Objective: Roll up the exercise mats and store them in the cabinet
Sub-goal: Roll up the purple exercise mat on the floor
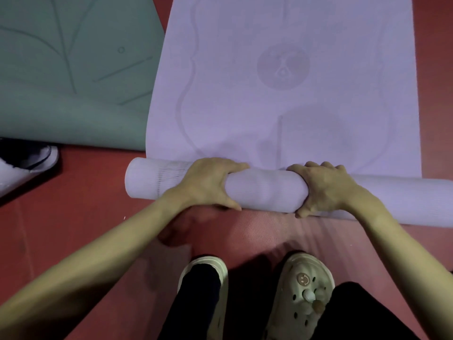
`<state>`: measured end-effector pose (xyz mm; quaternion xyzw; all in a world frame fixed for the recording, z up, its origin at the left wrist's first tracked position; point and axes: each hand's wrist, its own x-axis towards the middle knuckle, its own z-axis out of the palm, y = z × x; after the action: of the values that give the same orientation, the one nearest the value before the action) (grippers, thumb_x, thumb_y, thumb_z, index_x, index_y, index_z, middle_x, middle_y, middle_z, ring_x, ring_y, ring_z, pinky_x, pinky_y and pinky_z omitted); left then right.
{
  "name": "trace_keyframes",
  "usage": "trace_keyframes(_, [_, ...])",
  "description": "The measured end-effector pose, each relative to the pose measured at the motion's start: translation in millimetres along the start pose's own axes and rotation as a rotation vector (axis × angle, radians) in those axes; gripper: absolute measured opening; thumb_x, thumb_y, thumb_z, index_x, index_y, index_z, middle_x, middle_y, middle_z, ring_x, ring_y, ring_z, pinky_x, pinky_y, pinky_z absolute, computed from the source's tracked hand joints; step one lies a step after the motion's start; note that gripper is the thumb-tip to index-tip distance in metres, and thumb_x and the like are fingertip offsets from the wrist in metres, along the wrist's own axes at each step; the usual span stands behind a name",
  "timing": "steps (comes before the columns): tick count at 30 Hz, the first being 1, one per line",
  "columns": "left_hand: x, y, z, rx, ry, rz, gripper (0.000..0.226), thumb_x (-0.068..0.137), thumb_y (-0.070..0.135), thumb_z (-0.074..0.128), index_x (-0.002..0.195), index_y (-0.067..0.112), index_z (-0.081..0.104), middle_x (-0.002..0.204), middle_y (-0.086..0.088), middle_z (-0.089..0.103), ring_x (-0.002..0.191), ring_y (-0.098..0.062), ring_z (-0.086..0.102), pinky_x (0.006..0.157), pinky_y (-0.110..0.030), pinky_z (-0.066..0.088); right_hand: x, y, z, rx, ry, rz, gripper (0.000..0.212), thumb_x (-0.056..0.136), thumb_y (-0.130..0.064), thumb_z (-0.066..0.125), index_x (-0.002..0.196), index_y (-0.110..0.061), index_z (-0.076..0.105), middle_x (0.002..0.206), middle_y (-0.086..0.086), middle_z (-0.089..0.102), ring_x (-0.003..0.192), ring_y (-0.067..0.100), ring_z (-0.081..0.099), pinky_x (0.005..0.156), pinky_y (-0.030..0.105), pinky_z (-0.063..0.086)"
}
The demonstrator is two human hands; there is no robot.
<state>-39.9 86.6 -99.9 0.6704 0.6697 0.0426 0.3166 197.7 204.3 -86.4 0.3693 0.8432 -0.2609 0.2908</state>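
Observation:
A lilac exercise mat [294, 82] lies on the red floor, its near end wound into a thick roll [267, 190] that spans most of the frame's width. My left hand [208, 182] grips the roll left of its middle, fingers curled over the top and thumb underneath. My right hand [323, 190] grips it right of the middle in the same way. A green mat [73, 82] with a line pattern lies flat at the upper left, beside the lilac one.
My two feet in pale clogs [301, 295] stand just behind the roll on the red floor [73, 217]. A dark and white object [27, 165] sits at the left edge, below the green mat.

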Motion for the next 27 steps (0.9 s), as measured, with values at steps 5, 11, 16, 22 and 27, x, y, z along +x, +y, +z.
trace_keyframes(5, [11.7, 2.9, -14.9, 0.028, -0.085, -0.011, 0.084, 0.051, 0.062, 0.084, 0.128, 0.041, 0.056, 0.124, 0.018, 0.063, 0.114, -0.009, 0.058, 0.097, -0.035, 0.044, -10.1, -10.3, 26.0, -0.120, 0.292, -0.014, 0.105, 0.048, -0.040, 0.086, 0.141, -0.020, 0.040, 0.124, 0.013, 0.048, 0.110, 0.035, 0.050, 0.097, 0.045, 0.036])
trace_keyframes(11, [10.7, 3.9, -16.3, 0.055, -0.128, -0.017, 0.083, 0.055, 0.063, 0.081, 0.130, 0.039, 0.052, 0.121, 0.015, 0.062, 0.113, -0.012, 0.055, 0.097, -0.037, 0.043, -2.6, -17.6, 53.2, -0.185, 0.652, -0.046, 0.085, 0.044, -0.031, 0.080, 0.123, -0.008, 0.055, 0.102, 0.011, 0.056, 0.087, 0.036, 0.053, 0.080, 0.047, 0.035])
trace_keyframes(16, [-0.8, 8.4, -5.9, 0.214, 0.052, 0.115, 0.095, 0.063, 0.052, 0.079, 0.143, 0.016, 0.042, 0.141, -0.007, 0.046, 0.127, -0.026, 0.043, 0.106, -0.039, 0.033, 7.4, -14.0, 26.6, -0.215, 0.417, -0.018, 0.095, 0.040, -0.044, 0.086, 0.124, -0.017, 0.050, 0.101, 0.004, 0.054, 0.086, 0.034, 0.054, 0.078, 0.043, 0.039])
trace_keyframes(22, [-14.7, 10.4, 12.9, 0.363, 0.414, 0.199, 0.097, 0.054, 0.042, 0.090, 0.134, 0.003, 0.053, 0.131, -0.020, 0.055, 0.120, -0.031, 0.045, 0.105, -0.042, 0.029, 19.3, -11.5, -18.3, -0.054, 0.055, -0.010, 0.097, 0.050, -0.040, 0.087, 0.130, -0.030, 0.033, 0.110, -0.004, 0.045, 0.103, 0.025, 0.046, 0.087, 0.039, 0.031])
trace_keyframes(27, [-6.7, 6.8, 5.2, 0.281, 0.383, 0.180, 0.093, 0.045, 0.038, 0.094, 0.125, 0.003, 0.061, 0.120, -0.013, 0.065, 0.107, -0.031, 0.063, 0.093, -0.042, 0.051, 19.6, -11.3, -19.6, -0.046, 0.067, -0.013, 0.098, 0.049, -0.045, 0.088, 0.129, -0.029, 0.034, 0.106, -0.004, 0.045, 0.101, 0.022, 0.046, 0.087, 0.037, 0.031])
